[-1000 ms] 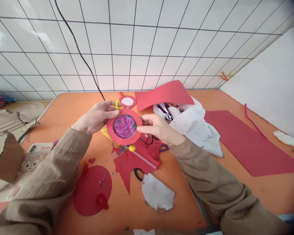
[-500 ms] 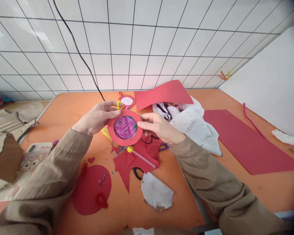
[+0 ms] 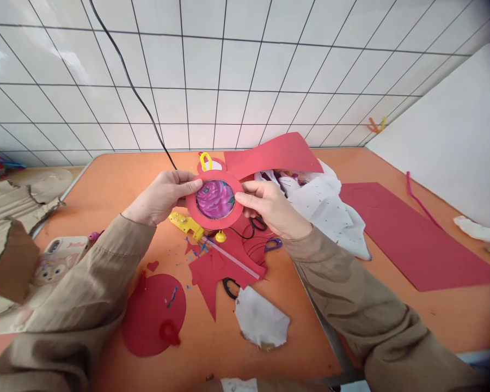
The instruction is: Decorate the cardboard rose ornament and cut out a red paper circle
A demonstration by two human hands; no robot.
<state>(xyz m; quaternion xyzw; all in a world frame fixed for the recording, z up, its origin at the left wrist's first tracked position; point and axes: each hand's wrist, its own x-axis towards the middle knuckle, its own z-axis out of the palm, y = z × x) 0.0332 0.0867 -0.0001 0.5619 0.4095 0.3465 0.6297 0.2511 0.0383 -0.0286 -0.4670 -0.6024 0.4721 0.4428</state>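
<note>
Between both hands, above the table, is a round red paper ornament with purple flowered fabric in its centre. A yellow loop stands at its top and a yellow bell hangs from its lower edge. My left hand pinches the upper left rim, thumb in front. My right hand grips the right rim the same way. Under the ornament lie a yellow glue gun with a clear glue stick and red paper scraps. Behind it a smaller red ring with a white centre is partly covered.
A red paper disc and a white fabric piece lie nearer me. Black scissor handles show beside the fabric. Rightward are crumpled white cloth and a red sheet. Cardboard and a phone sit left.
Both hands have raised the ornament slightly and shifted it right, tilting it. More of the glue gun shows beneath, and the small ring behind is more covered.
</note>
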